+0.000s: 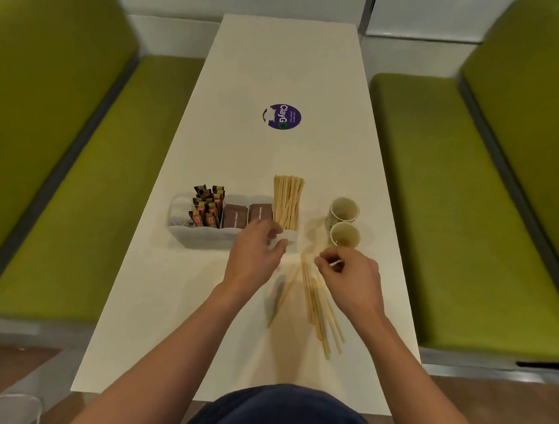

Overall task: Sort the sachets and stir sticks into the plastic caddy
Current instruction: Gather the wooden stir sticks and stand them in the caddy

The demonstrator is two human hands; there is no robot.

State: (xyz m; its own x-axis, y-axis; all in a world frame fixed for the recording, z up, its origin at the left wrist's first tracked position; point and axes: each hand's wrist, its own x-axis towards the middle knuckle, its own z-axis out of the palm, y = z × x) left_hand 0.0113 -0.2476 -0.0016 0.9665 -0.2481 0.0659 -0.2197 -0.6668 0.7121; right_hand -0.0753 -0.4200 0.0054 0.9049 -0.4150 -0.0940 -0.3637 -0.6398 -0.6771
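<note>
The clear plastic caddy [205, 237] stands mid-table. It holds white sachets [180, 209] at its left, then upright dark sachets with orange labels [209, 207], brown sachets [249, 214], and a bundle of wooden stir sticks [287, 200] at its right end. My left hand [257, 254] hovers at the caddy's front right corner, fingers apart and holding nothing. My right hand [348, 276] pinches the end of a thin pale stir stick just right of the loose stir sticks [317, 309] lying on the table. A blurred greyish sachet [275, 295] lies left of them.
Two paper cups [344, 221] stand right of the caddy, close to my right hand. A round purple sticker [282, 116] is on the white table [284, 67] farther back. Green padded benches [447, 204] flank the table on both sides.
</note>
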